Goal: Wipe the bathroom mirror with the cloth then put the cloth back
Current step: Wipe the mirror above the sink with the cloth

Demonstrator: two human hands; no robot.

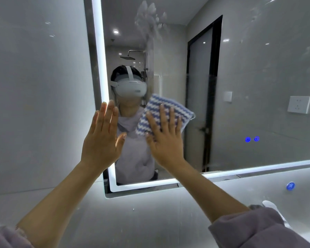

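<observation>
Pressing the striped cloth (183, 114) flat on the mirror (258, 77) with my right hand (164, 140), fingers straight, left hand (102, 140) open and empty at its 9 o'clock, I judge the unpinched cloth could slip toward 6 o'clock, leaving the smears (149, 20) at 12 o'clock.

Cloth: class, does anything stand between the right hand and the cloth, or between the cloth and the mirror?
Nothing visible does. The right hand presses flat on the striped cloth, which lies against the mirror. The left hand, open, is raised beside it, apart from the cloth.
</observation>
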